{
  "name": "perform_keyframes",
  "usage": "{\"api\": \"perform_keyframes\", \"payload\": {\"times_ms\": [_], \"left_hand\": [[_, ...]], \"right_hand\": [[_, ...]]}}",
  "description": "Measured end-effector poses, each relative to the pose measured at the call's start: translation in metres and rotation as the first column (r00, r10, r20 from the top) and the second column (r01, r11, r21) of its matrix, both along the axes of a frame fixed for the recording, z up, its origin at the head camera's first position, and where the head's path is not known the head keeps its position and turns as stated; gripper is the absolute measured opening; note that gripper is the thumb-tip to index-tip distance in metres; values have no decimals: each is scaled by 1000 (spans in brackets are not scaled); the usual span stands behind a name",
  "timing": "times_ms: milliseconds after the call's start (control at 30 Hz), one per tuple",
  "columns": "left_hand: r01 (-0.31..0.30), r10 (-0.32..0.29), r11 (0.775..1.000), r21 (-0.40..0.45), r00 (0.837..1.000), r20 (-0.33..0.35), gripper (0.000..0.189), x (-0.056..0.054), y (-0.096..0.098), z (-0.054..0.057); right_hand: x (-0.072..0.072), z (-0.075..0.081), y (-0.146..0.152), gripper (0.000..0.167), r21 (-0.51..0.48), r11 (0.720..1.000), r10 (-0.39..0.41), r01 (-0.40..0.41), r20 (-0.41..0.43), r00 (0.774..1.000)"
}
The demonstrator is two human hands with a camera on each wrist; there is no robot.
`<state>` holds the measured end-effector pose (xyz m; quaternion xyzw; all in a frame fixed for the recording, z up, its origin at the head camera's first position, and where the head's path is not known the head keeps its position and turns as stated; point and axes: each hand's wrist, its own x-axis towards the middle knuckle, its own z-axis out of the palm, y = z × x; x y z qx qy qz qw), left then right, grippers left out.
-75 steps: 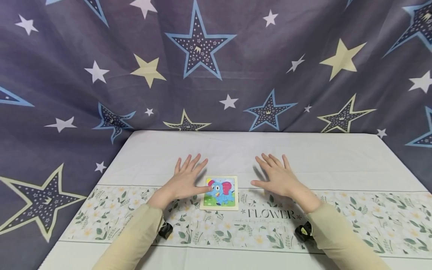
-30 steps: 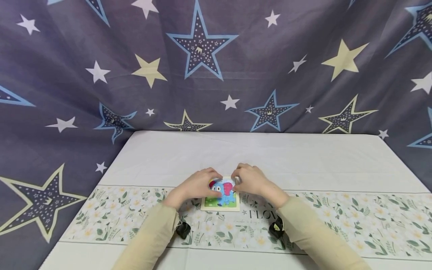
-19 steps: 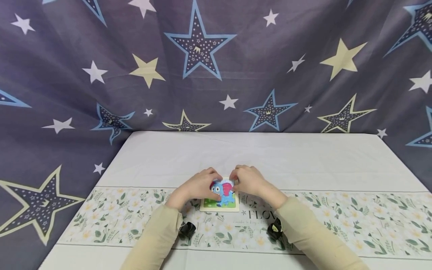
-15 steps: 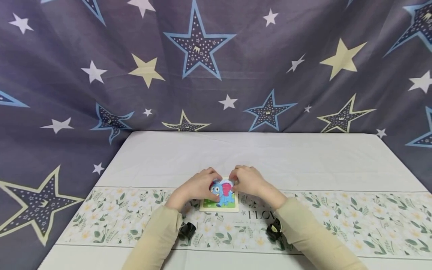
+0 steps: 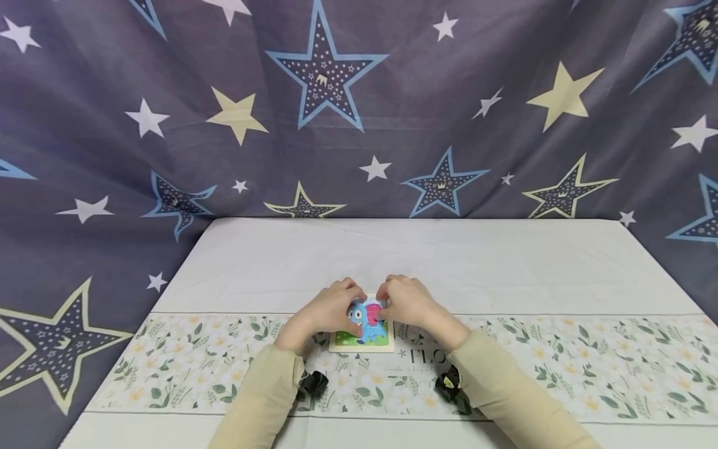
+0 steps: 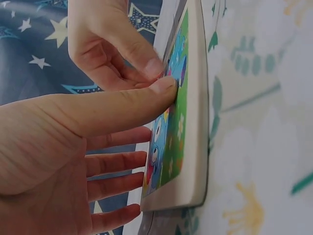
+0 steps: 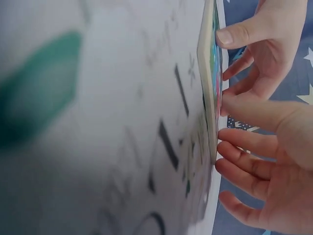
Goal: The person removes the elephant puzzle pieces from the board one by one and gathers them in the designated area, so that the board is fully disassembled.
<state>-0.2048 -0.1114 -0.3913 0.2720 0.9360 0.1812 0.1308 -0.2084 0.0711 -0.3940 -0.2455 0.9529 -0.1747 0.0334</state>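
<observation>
A square jigsaw puzzle [image 5: 371,319] with a pale wooden frame lies on the table; its picture is a blue elephant with pink ears on green grass. My left hand [image 5: 330,310] is at its left side. In the left wrist view the left thumb [image 6: 127,107] rests on the picture, and the other fingers reach the far edge, spread and nearly straight. My right hand [image 5: 412,304] touches the puzzle's right side with its thumb and fingertips, the fingers loosely bent. Parts of the puzzle's left and upper right are hidden by the hands.
A white tablecloth [image 5: 477,262] with a floral band [image 5: 224,349] and dark lettering covers the table. Behind it hangs a dark curtain [image 5: 392,106] with stars. Black wrist straps [image 5: 314,385] hang under both beige sleeves [image 5: 258,399].
Both hands came inward from spread positions beside the puzzle to its left and right sides, fingers bending. Over the last second they have hardly moved; the head view has shifted slightly.
</observation>
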Motion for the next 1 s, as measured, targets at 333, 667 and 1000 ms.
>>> {"api": "perform_keyframes", "payload": {"times_ms": [333,667,1000], "left_hand": [[-9,9,1000,-3,1000,-14,57,-1,0,0],[0,0,1000,1,1000,-13,57,0,0,0],[-19,19,999,40,1000,7,57,2,1,0]], "right_hand": [[-2,-2,-6,26,9,1000,-20,20,-18,1000],[-5,-1,-6,30,-12,999,-50,51,73,996],[-6,-2,-4,30,-23,999,-48,49,73,996]]}}
